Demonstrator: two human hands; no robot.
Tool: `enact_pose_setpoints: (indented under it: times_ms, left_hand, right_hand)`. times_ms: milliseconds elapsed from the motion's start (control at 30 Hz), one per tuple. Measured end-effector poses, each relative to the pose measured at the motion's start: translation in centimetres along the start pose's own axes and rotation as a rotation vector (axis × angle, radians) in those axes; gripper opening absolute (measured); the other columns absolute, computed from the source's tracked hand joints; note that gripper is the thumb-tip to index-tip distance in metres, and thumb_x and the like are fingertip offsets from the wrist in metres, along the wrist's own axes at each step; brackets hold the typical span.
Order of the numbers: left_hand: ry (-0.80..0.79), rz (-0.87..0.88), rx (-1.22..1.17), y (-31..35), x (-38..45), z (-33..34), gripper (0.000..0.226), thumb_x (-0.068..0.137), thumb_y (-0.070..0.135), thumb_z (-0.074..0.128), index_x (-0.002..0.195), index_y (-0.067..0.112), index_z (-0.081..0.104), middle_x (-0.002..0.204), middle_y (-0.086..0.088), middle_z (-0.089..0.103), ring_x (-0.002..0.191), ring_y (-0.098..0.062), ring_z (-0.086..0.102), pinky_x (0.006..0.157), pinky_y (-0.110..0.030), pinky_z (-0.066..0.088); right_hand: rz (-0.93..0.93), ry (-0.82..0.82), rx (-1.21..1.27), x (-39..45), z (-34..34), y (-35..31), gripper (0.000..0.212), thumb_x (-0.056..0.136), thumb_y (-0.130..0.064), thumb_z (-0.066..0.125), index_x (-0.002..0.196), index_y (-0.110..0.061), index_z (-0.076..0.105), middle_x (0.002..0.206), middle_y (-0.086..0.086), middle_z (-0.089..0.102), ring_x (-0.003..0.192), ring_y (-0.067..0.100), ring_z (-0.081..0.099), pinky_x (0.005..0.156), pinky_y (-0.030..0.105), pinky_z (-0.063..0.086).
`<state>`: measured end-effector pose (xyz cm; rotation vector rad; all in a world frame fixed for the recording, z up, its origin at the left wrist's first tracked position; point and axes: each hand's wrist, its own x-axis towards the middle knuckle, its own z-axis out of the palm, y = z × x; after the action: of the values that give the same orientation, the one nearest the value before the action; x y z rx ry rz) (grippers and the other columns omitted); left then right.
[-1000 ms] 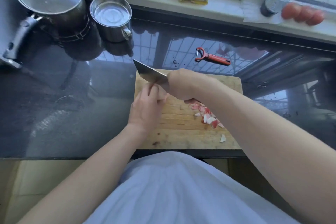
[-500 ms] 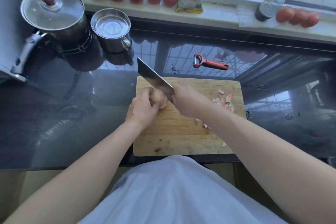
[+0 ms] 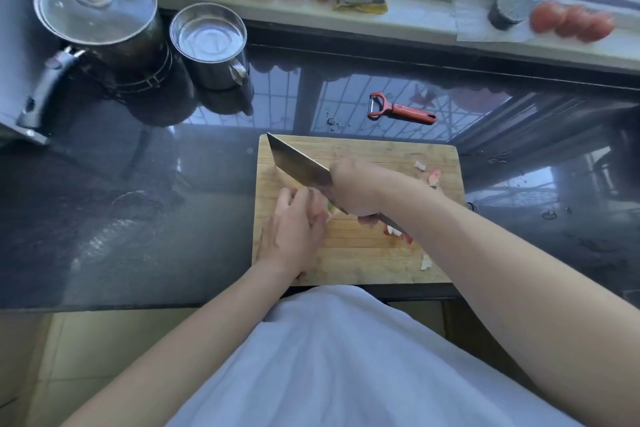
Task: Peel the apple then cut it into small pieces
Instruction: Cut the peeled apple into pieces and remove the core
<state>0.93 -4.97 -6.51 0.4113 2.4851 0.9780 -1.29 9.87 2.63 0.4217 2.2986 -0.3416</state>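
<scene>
Apple, peeled and pale, sits on the left half of the cutting board, mostly hidden under the left hand, whose fingers curl over it and hold it down. The right hand grips the handle of a cleaver, fingers wrapped tight, the blade slanting toward the board's far left corner beside the apple. Red peel scraps lie on the board's right side. Behind the board, a red peeler rests on the dark bench.
</scene>
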Motion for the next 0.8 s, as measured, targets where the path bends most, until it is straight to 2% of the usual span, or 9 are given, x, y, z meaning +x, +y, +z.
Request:
enact_pose_setpoints:
  times_ms: [167, 300, 367, 433, 533, 667, 733, 800]
  left_hand:
    - [0.000, -0.044, -0.031, 0.6, -0.1, 0.0, 0.017, 0.097, 0.034, 0.060, 0.095, 0.027, 0.045, 0.105, 0.006, 0.045, 0.082, -0.026, 0.050, 0.070, -0.035, 0.036]
    - [-0.022, -0.065, -0.048, 0.9, 0.0, -0.3, 0.016, 0.096, 0.033, 0.058, 0.093, 0.029, 0.043, 0.106, 0.005, 0.047, 0.087, -0.028, 0.053, 0.074, -0.038, 0.040]
    - [-0.022, -0.073, -0.060, 0.9, 0.0, -0.3, 0.015, 0.095, 0.033, 0.058, 0.092, 0.029, 0.043, 0.106, 0.004, 0.048, 0.090, -0.029, 0.053, 0.076, -0.039, 0.043]
    - [-0.024, -0.078, -0.064, 0.8, 0.0, -0.4, 0.016, 0.094, 0.034, 0.058, 0.091, 0.028, 0.044, 0.107, 0.003, 0.049, 0.092, -0.029, 0.054, 0.079, -0.042, 0.047]
    - [-0.029, -0.073, -0.067, 0.7, 0.1, -0.4, 0.016, 0.094, 0.036, 0.058, 0.091, 0.026, 0.045, 0.108, 0.003, 0.050, 0.094, -0.029, 0.055, 0.081, -0.044, 0.049]
    - [0.023, -0.093, -0.103, 0.6, 0.5, -0.5, 0.021, 0.100, 0.034, 0.048, 0.084, 0.021, 0.046, 0.099, 0.001, 0.055, 0.087, -0.026, 0.055, 0.071, -0.039, 0.043]
    - [0.044, -0.134, -0.090, 0.1, 1.0, -0.6, 0.022, 0.100, 0.024, 0.040, 0.081, 0.016, 0.046, 0.088, 0.001, 0.057, 0.081, -0.028, 0.054, 0.061, -0.037, 0.038]
    - [0.039, -0.135, -0.051, -0.2, 1.1, -0.9, 0.022, 0.101, 0.024, 0.039, 0.083, 0.017, 0.049, 0.087, 0.003, 0.057, 0.080, -0.026, 0.053, 0.060, -0.037, 0.036]
  right_hand:
    - [-0.045, 0.060, 0.017, -0.2, 1.5, 0.9, 0.010, 0.095, -0.009, 0.045, 0.095, -0.015, 0.053, 0.080, 0.013, 0.068, 0.052, 0.029, 0.069, 0.051, 0.049, 0.060]
    - [-0.050, 0.127, 0.071, -1.0, 2.4, 1.7, 0.007, 0.096, -0.016, 0.047, 0.101, -0.016, 0.052, 0.089, 0.009, 0.063, 0.071, 0.027, 0.063, 0.064, 0.047, 0.059]
    - [-0.047, 0.160, 0.126, -1.3, 3.2, 1.8, 0.007, 0.100, -0.023, 0.042, 0.101, -0.017, 0.046, 0.091, 0.006, 0.056, 0.079, 0.027, 0.057, 0.069, 0.042, 0.052]
    - [-0.047, 0.193, 0.163, -1.7, 4.3, 2.0, 0.010, 0.103, -0.027, 0.040, 0.100, -0.017, 0.041, 0.088, 0.005, 0.048, 0.083, 0.028, 0.052, 0.067, 0.038, 0.041]
    - [-0.055, 0.241, 0.232, -2.5, 5.8, 2.5, 0.014, 0.104, -0.029, 0.039, 0.102, -0.015, 0.041, 0.079, 0.007, 0.048, 0.082, 0.031, 0.049, 0.066, 0.043, 0.043]
    - [-0.089, 0.295, 0.347, -3.2, 7.6, 3.1, 0.008, 0.104, -0.027, 0.042, 0.102, -0.020, 0.038, 0.082, 0.010, 0.060, 0.074, 0.033, 0.057, 0.063, 0.043, 0.047]
    - [-0.090, 0.313, 0.384, -3.6, 8.4, 3.2, 0.009, 0.105, -0.028, 0.042, 0.098, -0.022, 0.038, 0.078, 0.005, 0.055, 0.072, 0.031, 0.054, 0.060, 0.041, 0.043]
    - [-0.073, 0.329, 0.400, -4.0, 9.1, 3.3, 0.011, 0.105, -0.027, 0.042, 0.096, -0.023, 0.036, 0.074, -0.001, 0.050, 0.072, 0.030, 0.052, 0.061, 0.038, 0.035]
